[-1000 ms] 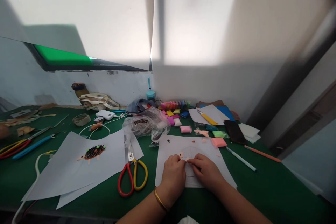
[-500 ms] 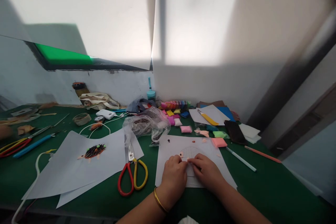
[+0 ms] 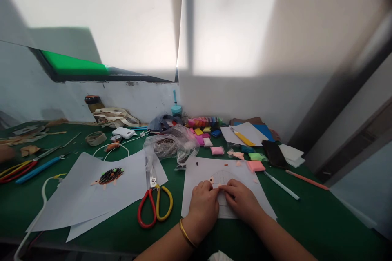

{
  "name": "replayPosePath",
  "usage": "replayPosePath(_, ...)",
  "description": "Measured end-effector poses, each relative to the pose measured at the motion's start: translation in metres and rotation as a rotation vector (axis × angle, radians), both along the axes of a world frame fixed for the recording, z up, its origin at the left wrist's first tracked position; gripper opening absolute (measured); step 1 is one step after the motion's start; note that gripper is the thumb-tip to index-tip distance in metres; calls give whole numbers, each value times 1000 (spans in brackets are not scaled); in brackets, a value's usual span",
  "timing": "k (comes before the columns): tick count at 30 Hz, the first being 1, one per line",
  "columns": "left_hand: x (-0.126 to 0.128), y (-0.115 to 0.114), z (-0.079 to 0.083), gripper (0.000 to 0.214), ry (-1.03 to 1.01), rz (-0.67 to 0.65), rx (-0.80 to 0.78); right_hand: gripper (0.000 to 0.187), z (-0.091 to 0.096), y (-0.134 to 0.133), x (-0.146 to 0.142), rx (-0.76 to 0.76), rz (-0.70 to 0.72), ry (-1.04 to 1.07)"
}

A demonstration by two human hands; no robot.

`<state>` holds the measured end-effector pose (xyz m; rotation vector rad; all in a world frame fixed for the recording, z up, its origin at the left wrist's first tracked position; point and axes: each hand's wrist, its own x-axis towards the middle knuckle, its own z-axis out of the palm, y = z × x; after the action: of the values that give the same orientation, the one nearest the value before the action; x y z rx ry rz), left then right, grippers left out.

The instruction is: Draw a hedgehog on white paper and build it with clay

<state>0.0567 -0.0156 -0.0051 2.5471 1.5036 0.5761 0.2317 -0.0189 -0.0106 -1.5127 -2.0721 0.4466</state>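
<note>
My left hand (image 3: 204, 202) and my right hand (image 3: 241, 199) rest on a white sheet of paper (image 3: 200, 169), fingertips meeting. Both are closed in a pinch over a tiny bit of peach modelling clay (image 3: 219, 186), mostly hidden by the fingers. Under them the paper bears a rounded pencil outline (image 3: 225, 174), with a peach clay snout and dark dot (image 3: 211, 180) at its left end. Small clay crumbs lie near the sheet's top edge. Beside its upper right corner sits a coral clay block (image 3: 256, 166).
Scissors with red and yellow handles (image 3: 156, 208) lie left of my hands. Further left, a hedgehog figure (image 3: 110, 176) lies on another sheet. Clay packets (image 3: 217, 151), a plastic bag (image 3: 167, 147), a yellow cutter (image 3: 243, 137), a dark phone (image 3: 275, 153) and pens (image 3: 281, 185) surround the paper. Part of a blurred hand (image 3: 6, 154) shows at far left.
Almost nothing differs. My fingertips stay together at the same spot on the paper, with only a very slight shift of my hands.
</note>
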Motion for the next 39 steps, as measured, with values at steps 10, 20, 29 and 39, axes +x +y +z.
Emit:
replayPosePath(10, -1, -1, 1, 20, -30, -7, 17, 36, 0, 0, 0, 7, -10, 26)
replayPosePath(20, -1, -2, -1, 28, 16, -29, 18, 35, 1, -1, 0, 8, 3, -18)
replayPosePath(29, -1, -2, -8, 29, 60, -54, 61, 32, 1, -1, -2, 6, 0, -65)
replayPosePath(39, 2, 0, -3, 27, 81, -45, 43, 31, 3, -1, -3, -1, 5, -75)
